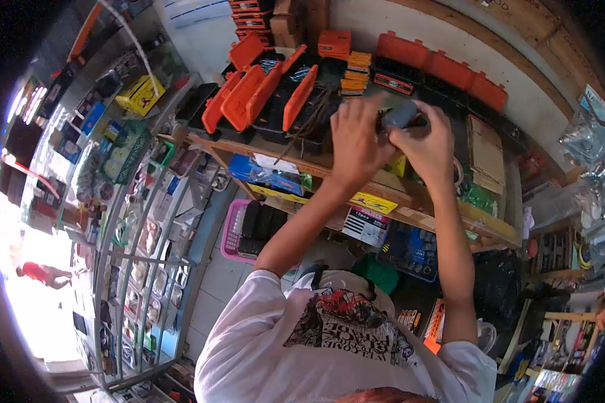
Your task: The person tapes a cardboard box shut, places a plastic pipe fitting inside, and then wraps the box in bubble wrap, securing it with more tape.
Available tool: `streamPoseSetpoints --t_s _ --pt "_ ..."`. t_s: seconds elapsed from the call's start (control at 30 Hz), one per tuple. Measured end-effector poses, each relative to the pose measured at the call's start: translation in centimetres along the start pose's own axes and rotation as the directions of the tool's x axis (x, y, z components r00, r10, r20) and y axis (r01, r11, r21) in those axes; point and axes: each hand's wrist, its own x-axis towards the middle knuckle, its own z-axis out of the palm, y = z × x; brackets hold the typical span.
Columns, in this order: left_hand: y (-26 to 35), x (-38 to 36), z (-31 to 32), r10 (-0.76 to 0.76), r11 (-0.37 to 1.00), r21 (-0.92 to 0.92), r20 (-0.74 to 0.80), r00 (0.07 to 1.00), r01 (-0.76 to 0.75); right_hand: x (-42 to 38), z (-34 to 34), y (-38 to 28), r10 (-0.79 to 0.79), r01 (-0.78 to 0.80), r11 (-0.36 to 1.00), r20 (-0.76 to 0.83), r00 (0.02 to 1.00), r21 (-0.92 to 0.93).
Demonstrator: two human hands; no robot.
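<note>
A grey piece (401,115), blurred, is held up in the upper middle of the frame, over a bench (491,225). The hands are brought close together around it: it is clasped between thumb and fingers by the right hand (429,144), while the left hand (357,141) is held against its left side, and whether it is gripped there too cannot be told. Left of the hands, cases with raised orange lids (242,101) are set out on the bench; just above the hands, small orange boxes (355,74) are stacked, and a long row of orange lids (444,70) is seen at upper right. Cardboard (485,154) is laid to the right of the right hand. Below the bench, a blue pack (265,173) and a pink basket (232,232) are seen left of centre. The lower middle is filled by a printed white shirt (249,336). The left side is taken up by crowded shelves (144,256).
</note>
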Motion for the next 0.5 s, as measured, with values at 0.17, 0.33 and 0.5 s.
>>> streamPoseSetpoints --t_s 0.17,0.33,0.5 --pt "-4.0 -1.4 1.0 0.048 0.998 -0.051 0.19 0.981 -0.039 6.6 -0.8 1.2 0.428 -0.348 0.902 0.432 0.794 -0.254" --pt "-4.7 -2.4 2.0 -0.068 0.963 -0.232 0.295 0.953 0.141 6.5 2.1 0.3 0.401 -0.124 0.768 0.321 0.858 -0.628" --pt "-3.5 -4.3 3.2 -0.153 0.979 -0.11 0.169 0.974 0.173 5.2 2.1 -1.3 0.341 0.038 0.742 0.426 0.838 -0.669"
